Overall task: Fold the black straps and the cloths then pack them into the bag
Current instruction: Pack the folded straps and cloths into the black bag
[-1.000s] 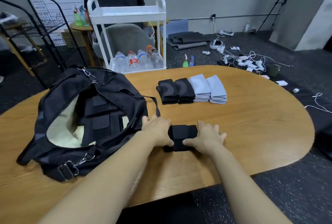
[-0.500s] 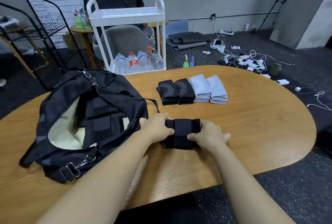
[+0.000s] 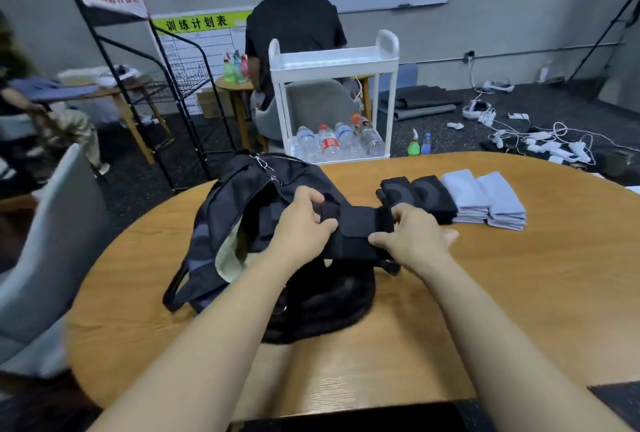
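Up above the bag (image 3: 221,223), both hands gripped a folded black strap (image 3: 353,230). Left hand (image 3: 304,223) pinched one end. Right hand (image 3: 412,237) pinched the other.

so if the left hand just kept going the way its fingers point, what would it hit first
Likely the folded black strap that the left hand already grips; beyond it, the right hand, though depth is unclear.

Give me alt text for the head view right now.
Left hand and right hand hold a folded black strap above the open black bag on a wooden table; folded stacks lie behind.
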The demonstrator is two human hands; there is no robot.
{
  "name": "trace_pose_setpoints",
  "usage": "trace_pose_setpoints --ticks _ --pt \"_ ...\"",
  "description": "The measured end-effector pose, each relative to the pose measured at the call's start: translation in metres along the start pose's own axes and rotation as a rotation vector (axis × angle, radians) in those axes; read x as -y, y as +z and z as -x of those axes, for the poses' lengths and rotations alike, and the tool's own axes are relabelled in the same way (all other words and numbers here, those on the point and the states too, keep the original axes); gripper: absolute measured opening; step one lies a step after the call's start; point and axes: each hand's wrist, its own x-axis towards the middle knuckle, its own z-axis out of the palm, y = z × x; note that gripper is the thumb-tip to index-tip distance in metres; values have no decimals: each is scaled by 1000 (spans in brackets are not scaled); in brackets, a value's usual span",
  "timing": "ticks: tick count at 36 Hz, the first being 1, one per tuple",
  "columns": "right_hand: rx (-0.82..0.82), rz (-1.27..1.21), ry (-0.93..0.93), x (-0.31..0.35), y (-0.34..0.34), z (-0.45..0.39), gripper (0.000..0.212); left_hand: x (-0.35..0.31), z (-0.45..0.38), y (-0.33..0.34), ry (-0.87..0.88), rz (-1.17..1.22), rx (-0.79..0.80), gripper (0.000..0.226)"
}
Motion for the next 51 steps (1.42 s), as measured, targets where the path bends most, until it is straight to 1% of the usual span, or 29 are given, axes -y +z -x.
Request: trace_pose_setpoints --ticks 3,5,6,8,13,17,19,21,23,26,30,32,34,36,40,42,44,48,51 --pt "50 13 -44 25 25 1 19 26 0 -23 -7 -73 -63 25" --pt "67 22 -74 38 41 -1 23 41 -1 -36 -28 -129 -82 16" --pt "73 20 -86 44 50 -2 21 49 -1 -41 -49 -147 -84 13" --pt "98 34 -98 55 63 -3 18 62 -3 -47 -101 -177 -70 13" --pt "158 116 -92 61 87 -7 11 86 -4 -44 -181 -262 10 22" --pt "211 173 -71 56 97 -7 16 100 -4 -37 -236 -294 91 21" --pt "224 194 -70 54 100 -6 24 104 -6 -36 -249 -296 98 22" --pt "222 214 -88 54 104 -5 27 106 -8 -37 -256 -307 110 24" --pt "224 228 -102 54 107 -4 23 106 -10 -40 -282 -322 157 29" --pt "245 250 -88 53 108 -4 9 105 -10 -44 -309 -308 253 33" --pt "258 269 -75 53 106 -5 11 101 -7 -50 -305 -290 338 40" --pt "254 291 -83 56 104 -4 16 99 -6 -52 -304 -298 345 41" --pt "217 322 -111 58 102 -2 18 98 -4 -53 -267 -340 339 44" --pt "165 372 -171 59 101 1 21 98 -3 -53 -203 -382 325 51" --pt "118 381 -350 55 98 7 43 98 2 -55 -83 -435 348 66" --pt "160 378 -423 54 97 10 51 97 4 -56 -69 -469 359 71" --pt "228 394 -440 54 97 13 54 96 7 -57 -56 -490 378 76" --pt "377 414 -411 55 95 14 52 85 12 -58 -74 -567 447 81" --pt "423 394 -406 58 90 14 48 82 9 -59 -92 -602 448 81"
